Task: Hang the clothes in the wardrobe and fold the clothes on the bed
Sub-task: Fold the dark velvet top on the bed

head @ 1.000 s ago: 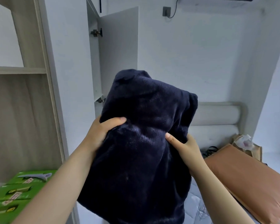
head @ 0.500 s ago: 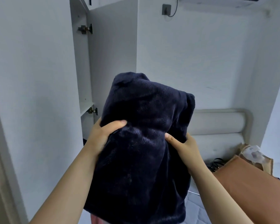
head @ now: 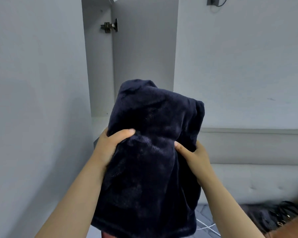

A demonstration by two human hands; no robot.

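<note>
Dark fleece garment (head: 151, 152) gripped at both sides by left hand (head: 110, 145) and right hand (head: 194, 155), before the open wardrobe (head: 100, 74); not yet stowed.

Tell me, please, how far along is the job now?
Done: the wardrobe door stands open. In hand: the left hand and right hand grip a bunched dark fleece garment, held up before the wardrobe. Left: putting it inside; other clothes are not visible.
</note>
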